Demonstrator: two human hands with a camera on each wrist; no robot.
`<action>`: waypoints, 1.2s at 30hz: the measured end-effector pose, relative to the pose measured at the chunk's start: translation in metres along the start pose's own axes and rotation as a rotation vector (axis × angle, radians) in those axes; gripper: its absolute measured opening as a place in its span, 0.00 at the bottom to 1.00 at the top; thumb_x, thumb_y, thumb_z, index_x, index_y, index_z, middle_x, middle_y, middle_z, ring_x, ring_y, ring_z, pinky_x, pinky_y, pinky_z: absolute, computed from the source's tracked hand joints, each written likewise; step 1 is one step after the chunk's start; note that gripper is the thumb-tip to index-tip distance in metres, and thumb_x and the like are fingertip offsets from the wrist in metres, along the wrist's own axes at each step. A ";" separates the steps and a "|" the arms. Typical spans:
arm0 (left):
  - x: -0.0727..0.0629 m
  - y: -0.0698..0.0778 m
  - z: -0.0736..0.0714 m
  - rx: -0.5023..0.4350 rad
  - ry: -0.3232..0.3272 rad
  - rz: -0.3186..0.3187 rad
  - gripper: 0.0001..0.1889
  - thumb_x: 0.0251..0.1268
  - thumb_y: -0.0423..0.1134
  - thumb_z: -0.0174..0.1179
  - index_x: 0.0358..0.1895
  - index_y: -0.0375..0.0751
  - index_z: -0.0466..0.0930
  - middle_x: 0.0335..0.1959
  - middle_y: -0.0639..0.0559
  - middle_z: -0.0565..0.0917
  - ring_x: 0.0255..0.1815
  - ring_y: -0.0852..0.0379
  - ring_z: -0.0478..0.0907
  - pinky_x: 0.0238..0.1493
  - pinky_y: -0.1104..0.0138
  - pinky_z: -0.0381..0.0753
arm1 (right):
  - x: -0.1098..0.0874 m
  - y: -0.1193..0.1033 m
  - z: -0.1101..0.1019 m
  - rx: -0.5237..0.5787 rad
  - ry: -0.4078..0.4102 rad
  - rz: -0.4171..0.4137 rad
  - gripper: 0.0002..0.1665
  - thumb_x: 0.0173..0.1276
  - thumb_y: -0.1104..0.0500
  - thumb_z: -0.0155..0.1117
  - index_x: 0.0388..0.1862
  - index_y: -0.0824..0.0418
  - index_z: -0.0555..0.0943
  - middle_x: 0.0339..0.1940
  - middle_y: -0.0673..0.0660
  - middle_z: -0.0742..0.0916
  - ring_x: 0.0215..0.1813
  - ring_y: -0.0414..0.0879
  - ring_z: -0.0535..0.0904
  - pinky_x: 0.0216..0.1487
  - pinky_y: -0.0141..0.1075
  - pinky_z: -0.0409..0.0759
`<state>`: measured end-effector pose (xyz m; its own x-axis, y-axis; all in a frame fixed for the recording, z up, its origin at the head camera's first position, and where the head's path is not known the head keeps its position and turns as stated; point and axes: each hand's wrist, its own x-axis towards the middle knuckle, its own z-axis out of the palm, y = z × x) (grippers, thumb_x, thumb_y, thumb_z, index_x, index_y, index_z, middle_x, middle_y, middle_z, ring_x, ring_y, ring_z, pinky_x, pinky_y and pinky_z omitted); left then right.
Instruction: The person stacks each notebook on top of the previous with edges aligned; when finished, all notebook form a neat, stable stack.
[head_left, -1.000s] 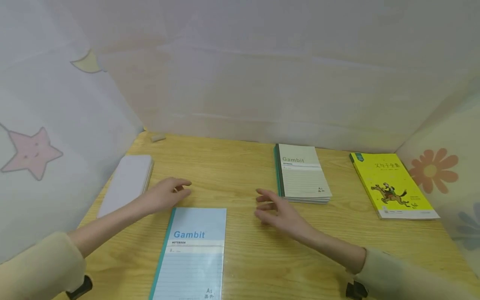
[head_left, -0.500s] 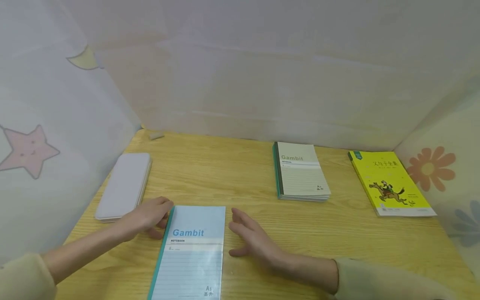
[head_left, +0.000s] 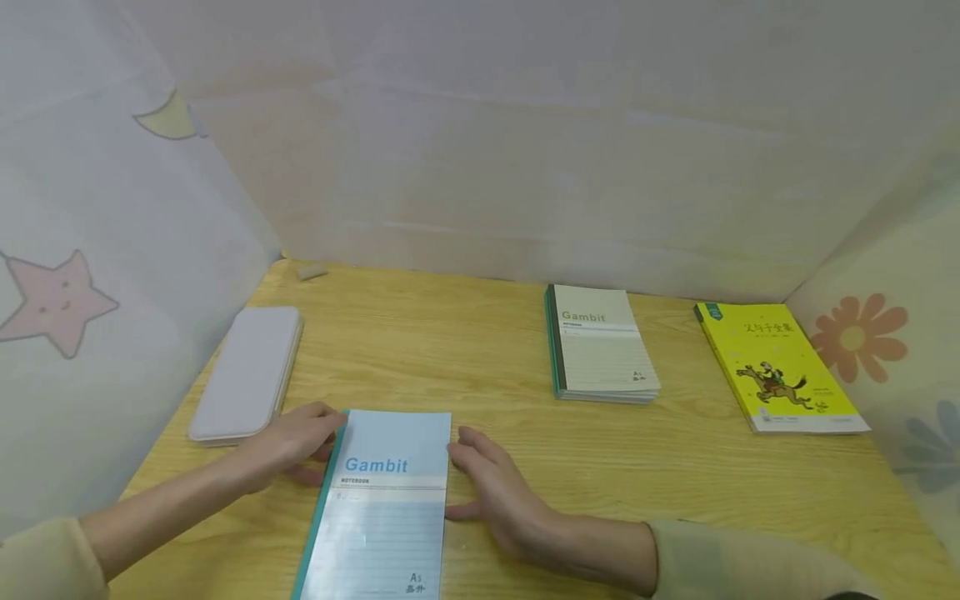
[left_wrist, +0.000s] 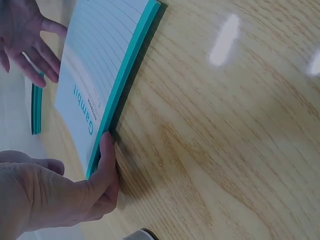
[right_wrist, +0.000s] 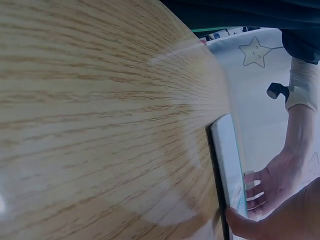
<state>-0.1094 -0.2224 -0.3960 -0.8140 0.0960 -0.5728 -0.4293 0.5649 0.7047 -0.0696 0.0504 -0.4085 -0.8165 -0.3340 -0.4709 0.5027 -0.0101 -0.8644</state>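
A pale blue Gambit notebook with a teal spine lies face up on the table, at the near left of centre. My left hand is at its upper left, and in the left wrist view the thumb touches the teal spine. On the opposite side, my right hand has its fingertips against the notebook's right edge, fingers fairly straight. The right wrist view shows the right thumb at the notebook's edge. Fingers under or behind the edges are partly hidden.
A white flat case lies left of my left hand. Farther back are a stack of Gambit notebooks and a yellow book at the right. A small grey piece sits near the back left corner. Printed cloth walls surround the table.
Both hands have come down and toward the near notebook: the left to its spine, the right leftward from beside the notebook stack to its right edge. The notebook has barely moved.
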 end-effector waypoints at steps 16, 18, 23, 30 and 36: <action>0.006 0.001 -0.011 0.018 -0.090 0.150 0.24 0.79 0.34 0.51 0.69 0.18 0.66 0.49 0.37 0.87 0.43 0.56 0.85 0.46 0.60 0.88 | 0.010 0.000 -0.011 0.008 -0.059 -0.050 0.34 0.78 0.64 0.51 0.81 0.64 0.61 0.67 0.65 0.83 0.60 0.52 0.85 0.58 0.48 0.87; 0.006 0.007 -0.013 0.004 -0.112 0.176 0.25 0.80 0.33 0.50 0.71 0.18 0.64 0.51 0.38 0.87 0.46 0.55 0.85 0.49 0.59 0.88 | 0.011 -0.003 -0.015 -0.008 -0.066 -0.063 0.38 0.77 0.67 0.51 0.84 0.60 0.56 0.66 0.66 0.84 0.59 0.53 0.86 0.57 0.48 0.88; 0.005 0.031 -0.014 -0.045 -0.199 0.189 0.35 0.81 0.38 0.51 0.81 0.29 0.49 0.57 0.37 0.83 0.50 0.53 0.84 0.53 0.59 0.87 | 0.016 -0.016 -0.035 -0.056 -0.097 -0.103 0.44 0.77 0.69 0.51 0.86 0.52 0.50 0.64 0.67 0.85 0.59 0.54 0.87 0.56 0.46 0.89; 0.020 0.071 -0.008 -0.103 -0.385 0.244 0.54 0.72 0.33 0.62 0.84 0.61 0.28 0.51 0.37 0.80 0.44 0.50 0.84 0.48 0.59 0.88 | 0.022 -0.042 -0.087 -0.135 -0.079 -0.159 0.44 0.78 0.69 0.51 0.86 0.47 0.49 0.63 0.68 0.85 0.53 0.47 0.88 0.54 0.42 0.89; 0.043 0.101 0.006 -0.139 -0.392 0.272 0.58 0.67 0.28 0.65 0.85 0.60 0.27 0.48 0.41 0.80 0.40 0.53 0.84 0.47 0.64 0.89 | 0.025 -0.070 -0.129 -0.176 -0.046 -0.169 0.44 0.79 0.66 0.54 0.86 0.45 0.51 0.52 0.54 0.91 0.50 0.43 0.89 0.50 0.38 0.90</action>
<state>-0.1856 -0.1565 -0.3521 -0.7070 0.5406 -0.4559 -0.2913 0.3649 0.8843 -0.1616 0.1641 -0.3821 -0.8691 -0.3842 -0.3116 0.2993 0.0930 -0.9496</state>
